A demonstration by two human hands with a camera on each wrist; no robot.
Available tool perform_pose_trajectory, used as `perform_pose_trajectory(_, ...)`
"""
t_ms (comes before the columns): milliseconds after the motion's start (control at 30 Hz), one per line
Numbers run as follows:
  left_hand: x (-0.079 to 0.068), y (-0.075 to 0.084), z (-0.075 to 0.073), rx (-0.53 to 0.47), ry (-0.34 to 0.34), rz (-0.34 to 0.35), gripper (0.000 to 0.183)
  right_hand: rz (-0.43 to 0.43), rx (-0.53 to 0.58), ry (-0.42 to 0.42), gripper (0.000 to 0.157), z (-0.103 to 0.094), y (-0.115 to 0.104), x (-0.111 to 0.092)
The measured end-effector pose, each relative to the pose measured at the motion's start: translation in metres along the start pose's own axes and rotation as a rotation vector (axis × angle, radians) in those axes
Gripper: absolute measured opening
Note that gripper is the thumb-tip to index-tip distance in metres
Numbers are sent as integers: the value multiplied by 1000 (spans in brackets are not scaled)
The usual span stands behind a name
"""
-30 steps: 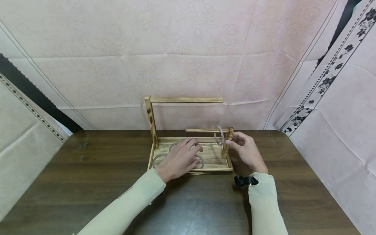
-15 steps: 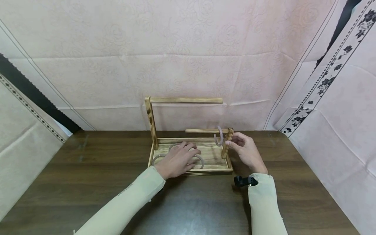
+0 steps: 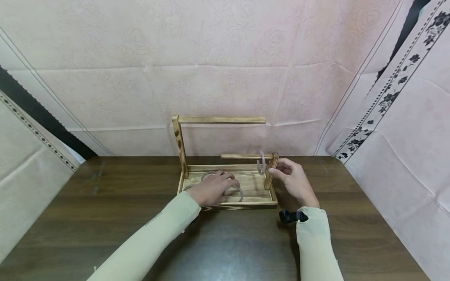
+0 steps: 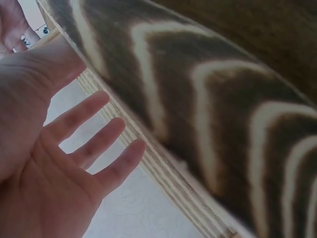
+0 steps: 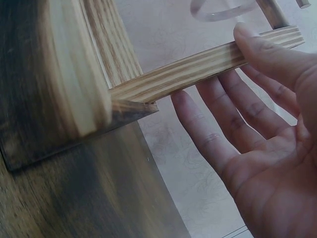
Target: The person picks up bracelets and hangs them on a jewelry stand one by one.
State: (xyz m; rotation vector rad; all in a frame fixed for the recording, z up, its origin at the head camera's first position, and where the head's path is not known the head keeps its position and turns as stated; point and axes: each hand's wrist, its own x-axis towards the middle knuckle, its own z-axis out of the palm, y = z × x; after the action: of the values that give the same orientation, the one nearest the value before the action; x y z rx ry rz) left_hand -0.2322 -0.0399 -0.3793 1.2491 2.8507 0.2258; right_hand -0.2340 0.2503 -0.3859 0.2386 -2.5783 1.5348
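Note:
A wooden bracelet stand with a shallow tray [image 3: 251, 191] sits on the table, with a tall post [image 3: 180, 146] at the left and a short post [image 3: 270, 175] at the right. My right hand [image 3: 295, 181] pinches the short post, its thumb [image 5: 267, 54] on one face and fingers on the other. From the low bar [image 3: 242, 156] hangs a pale bangle [image 3: 263, 162], near that post. Over the tray lies my left hand [image 3: 215, 187], fingers spread and loosely bent in the left wrist view. Other pale bangles, including one bangle [image 3: 241, 193], lie partly hidden beneath it.
An upper bar [image 3: 221, 120] reaches right from the tall post, ending free. Brown wooden tabletop [image 3: 225, 242] surrounds the stand. Behind it hangs a pale patterned cloth [image 3: 225, 78], with further cloth panels [image 3: 404, 136] at both sides.
My left hand has shifted slightly and now covers more of the bangle at the tray's left. The hanging bangle has turned a little more edge-on. The right hand keeps its grip on the post.

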Motion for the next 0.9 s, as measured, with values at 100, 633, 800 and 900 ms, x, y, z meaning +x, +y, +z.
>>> perform_pose_trajectory(100,4,1,-2,-5,-35,1,46,-1,-12,4,31,-1,1,-1)
perform_pose_trajectory(633,16,15,-14,-107,-219,15,32,8,-7,-8,34,-3,3,-1)
perform_pose_trajectory(800,18,18,-14,-114,-255,-4,29,3,-2,-16,35,-2,3,-1)
perform_pose_trajectory(900,19,18,-15,-112,-265,-13,28,5,-4,-20,35,-1,1,0)
